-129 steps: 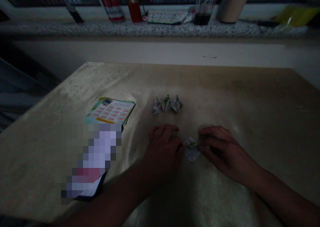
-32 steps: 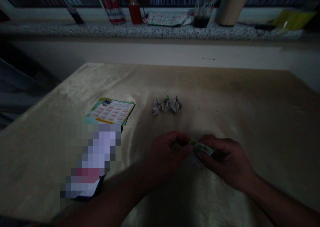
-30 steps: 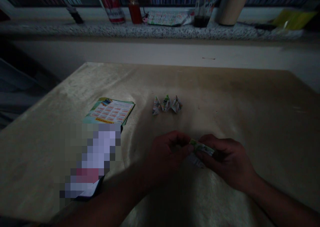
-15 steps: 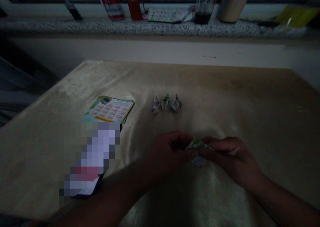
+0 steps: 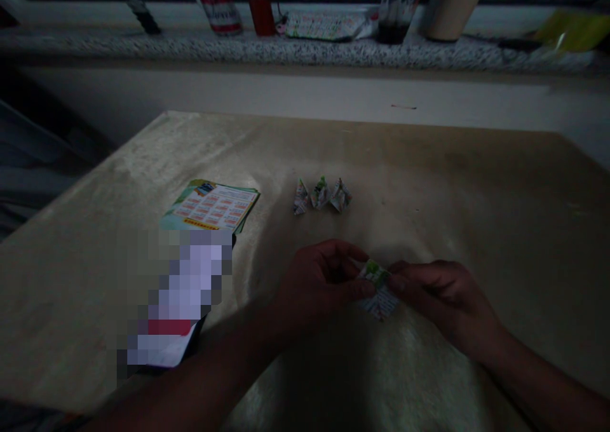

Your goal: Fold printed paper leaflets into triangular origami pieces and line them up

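Observation:
A small folded piece of printed paper [image 5: 380, 298], green near its top and white with lines of text below, is pinched between both hands above the table. My left hand [image 5: 319, 279] grips its left edge, the thumb lying across the front. On the opposite edge, my right hand [image 5: 438, 292] is closed with thumb and fingertips. The paper's lower corner points toward me. Beyond the hands stand three small folded paper pieces in a row: a left one [image 5: 300, 197], a middle one [image 5: 321, 194] and a right one [image 5: 340, 197].
A stack of printed cards [image 5: 214, 204] lies on the table [image 5: 452, 184] at the left. In front of it is a phone [image 5: 183, 305], its screen blurred out. Along the window sill [image 5: 305, 49] stand a red can [image 5: 219, 6], a small bottle [image 5: 262, 13] and a glass [image 5: 395, 13].
The thumbs have moved apart on the paper, and more of its printed front shows. The view has shifted slightly; the three standing pieces have stayed in place.

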The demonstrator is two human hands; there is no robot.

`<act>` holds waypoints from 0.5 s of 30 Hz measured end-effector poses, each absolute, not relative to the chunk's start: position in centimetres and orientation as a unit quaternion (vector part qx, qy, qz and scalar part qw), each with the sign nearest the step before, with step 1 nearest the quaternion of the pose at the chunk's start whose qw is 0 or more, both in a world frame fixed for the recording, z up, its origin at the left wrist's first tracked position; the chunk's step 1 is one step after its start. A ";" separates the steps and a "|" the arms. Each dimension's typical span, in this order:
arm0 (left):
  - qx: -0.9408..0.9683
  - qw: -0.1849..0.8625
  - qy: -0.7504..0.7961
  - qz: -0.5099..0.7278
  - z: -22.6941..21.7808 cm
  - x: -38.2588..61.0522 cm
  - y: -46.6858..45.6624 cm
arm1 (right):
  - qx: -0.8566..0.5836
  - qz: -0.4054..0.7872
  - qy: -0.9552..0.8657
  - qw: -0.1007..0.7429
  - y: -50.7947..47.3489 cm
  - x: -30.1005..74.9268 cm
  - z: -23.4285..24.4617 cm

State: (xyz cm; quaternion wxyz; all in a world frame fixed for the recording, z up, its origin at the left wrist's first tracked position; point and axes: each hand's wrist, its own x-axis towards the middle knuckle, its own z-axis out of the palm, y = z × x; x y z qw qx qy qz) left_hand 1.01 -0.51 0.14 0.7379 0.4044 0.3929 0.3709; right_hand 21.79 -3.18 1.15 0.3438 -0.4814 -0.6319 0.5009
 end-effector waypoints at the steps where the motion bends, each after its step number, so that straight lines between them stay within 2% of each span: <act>1: 0.406 0.738 0.391 0.370 0.1 1.0 -0.5 | -0.480 0.505 -0.632 0.340 -3.2 21.7 1.1; 5: 0.426 0.728 0.401 0.358 0.3 1.2 -0.7 | -0.462 0.535 -0.623 0.336 -3.2 21.6 0.9; 15: 0.464 0.680 0.432 0.367 0.7 1.2 -0.9 | -0.498 0.465 -0.628 0.375 -3.3 21.6 0.6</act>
